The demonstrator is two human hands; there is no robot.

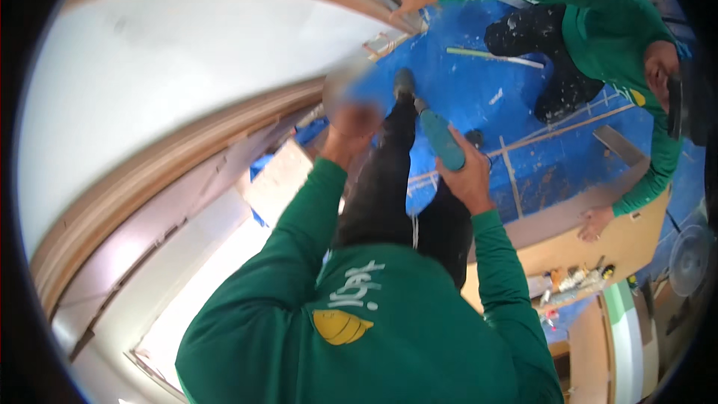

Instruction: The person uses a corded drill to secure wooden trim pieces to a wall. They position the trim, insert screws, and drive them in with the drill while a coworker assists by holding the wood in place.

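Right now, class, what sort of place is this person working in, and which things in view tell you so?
Probably an indoor building or fit-out site: blue protective floor sheeting, a curved wooden door frame, and a teal power drill in the person's right hand.

The person wears a green long-sleeved shirt [389, 337] with snug cuffs at both wrists, white lettering across the chest above a yellow shell-shaped emblem [340, 326], dark trousers [389, 179] and a dark shoe [404, 82].
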